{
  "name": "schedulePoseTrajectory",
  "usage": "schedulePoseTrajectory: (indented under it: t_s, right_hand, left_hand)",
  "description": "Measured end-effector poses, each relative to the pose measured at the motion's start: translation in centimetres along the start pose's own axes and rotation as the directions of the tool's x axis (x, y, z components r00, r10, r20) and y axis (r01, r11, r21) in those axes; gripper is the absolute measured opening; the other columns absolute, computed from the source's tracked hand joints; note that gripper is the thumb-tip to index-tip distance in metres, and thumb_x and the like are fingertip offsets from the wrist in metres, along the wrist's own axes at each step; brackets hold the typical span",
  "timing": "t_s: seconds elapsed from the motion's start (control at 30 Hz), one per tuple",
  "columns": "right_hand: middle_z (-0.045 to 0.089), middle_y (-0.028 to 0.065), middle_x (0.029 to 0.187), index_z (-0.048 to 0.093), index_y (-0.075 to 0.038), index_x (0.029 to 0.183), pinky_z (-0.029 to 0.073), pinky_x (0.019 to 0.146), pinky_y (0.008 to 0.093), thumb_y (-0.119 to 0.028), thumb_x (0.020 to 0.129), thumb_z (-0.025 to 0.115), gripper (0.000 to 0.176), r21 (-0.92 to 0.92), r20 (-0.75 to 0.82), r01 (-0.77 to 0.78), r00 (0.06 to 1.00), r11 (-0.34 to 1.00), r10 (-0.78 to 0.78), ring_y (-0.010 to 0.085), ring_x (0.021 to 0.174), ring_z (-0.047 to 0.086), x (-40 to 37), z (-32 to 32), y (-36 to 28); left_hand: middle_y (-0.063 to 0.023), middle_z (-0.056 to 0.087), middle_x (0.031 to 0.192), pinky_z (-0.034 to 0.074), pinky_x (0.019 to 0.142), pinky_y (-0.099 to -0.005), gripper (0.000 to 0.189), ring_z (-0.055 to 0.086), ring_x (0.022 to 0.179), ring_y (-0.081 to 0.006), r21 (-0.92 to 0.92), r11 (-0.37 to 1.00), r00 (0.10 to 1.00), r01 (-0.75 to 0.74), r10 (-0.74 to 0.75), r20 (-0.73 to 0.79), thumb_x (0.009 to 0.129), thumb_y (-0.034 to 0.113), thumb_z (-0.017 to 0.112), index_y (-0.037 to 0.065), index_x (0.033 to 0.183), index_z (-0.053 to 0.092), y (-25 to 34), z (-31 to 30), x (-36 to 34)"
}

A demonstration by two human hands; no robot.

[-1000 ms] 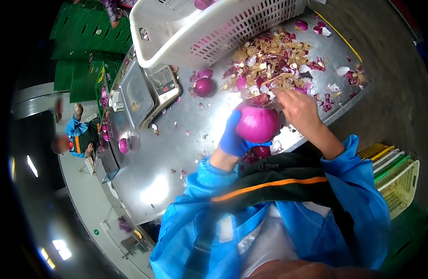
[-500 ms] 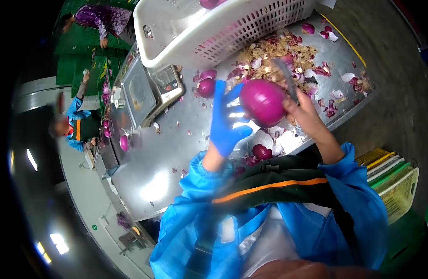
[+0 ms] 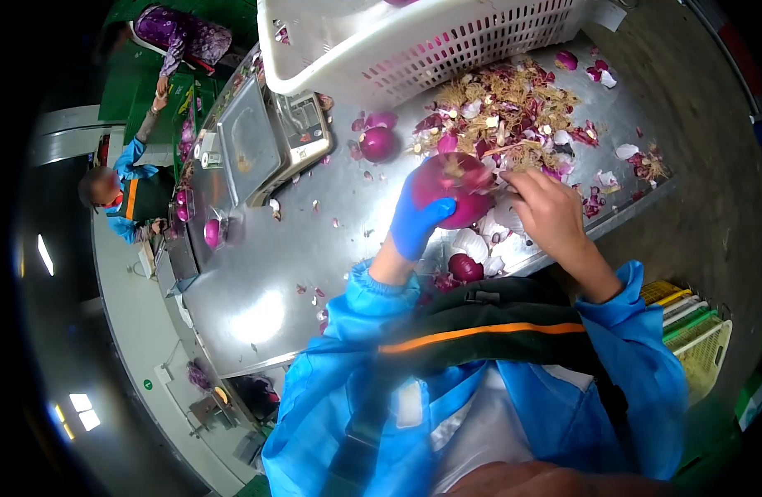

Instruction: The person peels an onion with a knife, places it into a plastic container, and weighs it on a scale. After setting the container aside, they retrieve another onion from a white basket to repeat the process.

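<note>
My left hand (image 3: 418,211), in a blue glove, is wrapped around a large red onion (image 3: 464,207) above the metal table. The onion's brown root end faces up. At its right side, my bare right hand (image 3: 551,211) has thumb and fingers pinched close to the skin; what they hold is blurred and partly hidden. Below lie pale onion skins (image 3: 470,244) and a smaller red onion (image 3: 465,267). Another red onion (image 3: 377,144) rests farther off, left of the heap of roots and peelings (image 3: 501,116).
A white perforated basket (image 3: 430,58) stands at the table's far side. Left of it is a weighing scale (image 3: 302,128). A wrapped onion (image 3: 212,232) lies near the left edge. Two people (image 3: 132,195) are across the table. Stacked crates (image 3: 700,348) stand at right.
My left hand has gone from spread fingers beside the onion to gripping it. The onion has turned root end up. The knife seen in my right hand no longer shows, and those fingers are at the onion.
</note>
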State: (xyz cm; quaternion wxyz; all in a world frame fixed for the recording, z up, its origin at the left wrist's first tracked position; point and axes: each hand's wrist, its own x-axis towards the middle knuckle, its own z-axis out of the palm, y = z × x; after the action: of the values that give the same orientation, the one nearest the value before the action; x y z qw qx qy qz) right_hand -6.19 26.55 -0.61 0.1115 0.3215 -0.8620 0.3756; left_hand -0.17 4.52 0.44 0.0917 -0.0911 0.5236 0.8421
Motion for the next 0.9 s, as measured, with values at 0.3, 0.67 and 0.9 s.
schedulePoseTrajectory:
  t_s: [0.3,0.67,0.9]
  right_hand:
    - [0.054,0.0025,0.081,0.064,-0.005,0.103,0.049,0.058,0.0281,-0.009,0.072,0.064,0.031,-0.238,0.107,0.24,0.97,0.941,-0.221,0.0174,0.073,0.061,0.9,0.4,0.2]
    - [0.065,0.0069,0.09,0.063,-0.007,0.115,0.048,0.055,0.0287,-0.023,0.089,0.063,0.031,0.12,0.085,-0.026,0.996,0.992,0.015,0.0166,0.072,0.063,-2.6,2.2,2.6]
    - [0.052,0.0,0.081,0.049,-0.001,0.134,0.041,0.066,0.0222,-0.038,0.103,0.047,0.049,0.763,0.597,-0.642,0.745,0.075,0.297,0.0055,0.077,0.052,-3.9,4.9,2.6]
  left_hand:
    - [-0.0098,0.059,0.125,0.044,0.101,-0.036,0.065,0.057,0.115,-0.0214,0.262,0.954,0.988,0.148,-0.133,-0.072,0.082,0.023,0.073,0.002,0.137,0.046,0.4,0.7,-1.2]
    - [-0.0126,0.056,0.127,0.045,0.101,-0.0387,0.08,0.055,0.118,-0.0239,0.165,0.98,0.986,0.111,-0.087,-0.144,0.075,0.011,0.082,0.0,0.14,0.037,-0.9,-1.2,-0.8]
    - [-0.0169,0.046,0.138,0.048,0.101,-0.0433,0.085,0.052,0.124,-0.0291,0.325,0.945,0.989,-0.032,0.077,-0.128,0.085,0.045,0.07,0.006,0.148,0.028,0.3,0.4,-1.8]
